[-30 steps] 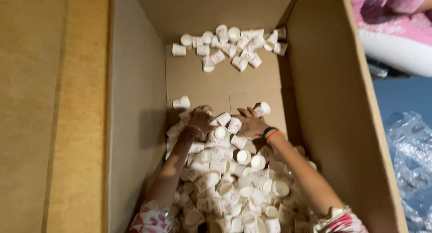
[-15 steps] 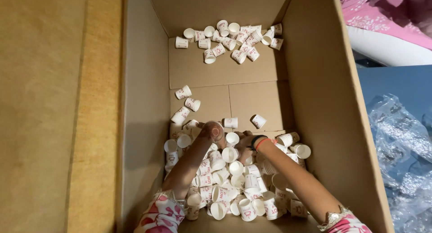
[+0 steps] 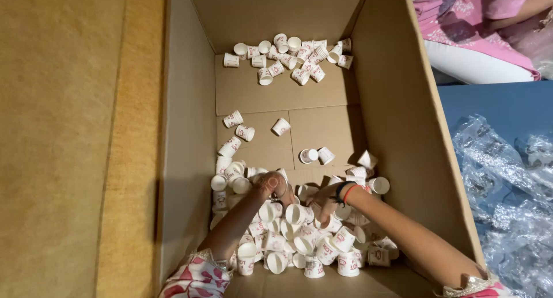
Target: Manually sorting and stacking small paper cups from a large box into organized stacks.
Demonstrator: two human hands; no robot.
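Both hands have drawn back toward me since a moment ago, deep in the cardboard box (image 3: 397,119). From the head camera: my left hand (image 3: 271,185) curls shut around small paper cups; my right hand (image 3: 324,199) grips cups in the near heap (image 3: 299,234). Another cluster (image 3: 288,57) sits untouched at the far wall.

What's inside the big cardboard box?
Lots of small white paper cups, with both hands among the near pile. The box floor under that pile is hidden.
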